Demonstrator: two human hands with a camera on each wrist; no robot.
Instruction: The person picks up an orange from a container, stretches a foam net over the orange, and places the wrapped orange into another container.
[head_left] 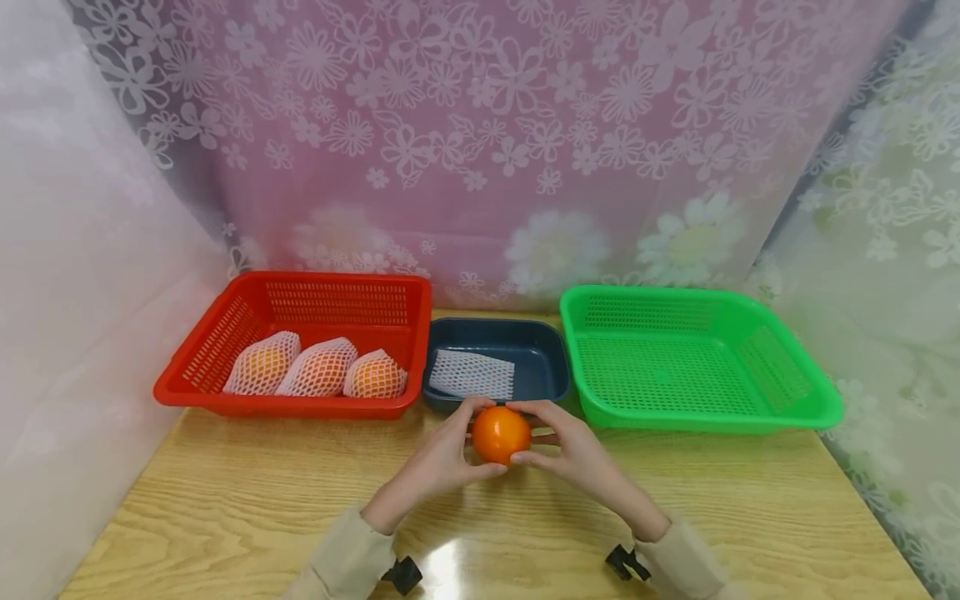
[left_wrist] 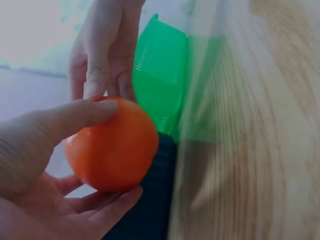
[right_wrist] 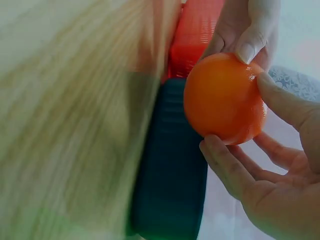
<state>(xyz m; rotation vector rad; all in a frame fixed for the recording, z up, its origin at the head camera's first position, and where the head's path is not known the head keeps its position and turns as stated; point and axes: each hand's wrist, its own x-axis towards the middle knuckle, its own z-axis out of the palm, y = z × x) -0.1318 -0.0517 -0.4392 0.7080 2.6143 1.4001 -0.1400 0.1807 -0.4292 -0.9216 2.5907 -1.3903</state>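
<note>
A smooth, shiny orange is held just in front of the dark blue tray, above the table. My left hand grips it from the left, thumb on the near side and fingers on the far side. From the right, my right hand holds the same orange between thumb and fingers. Both wrist views show the orange bare, with thumbs and fingertips of both hands on its skin. In the dark blue tray lies a flat white foam net sleeve.
On the left stands a red basket with three fruits in white foam nets along its front side. A green basket is to the right of the tray. Wooden table lies in front; a flowered curtain hangs behind.
</note>
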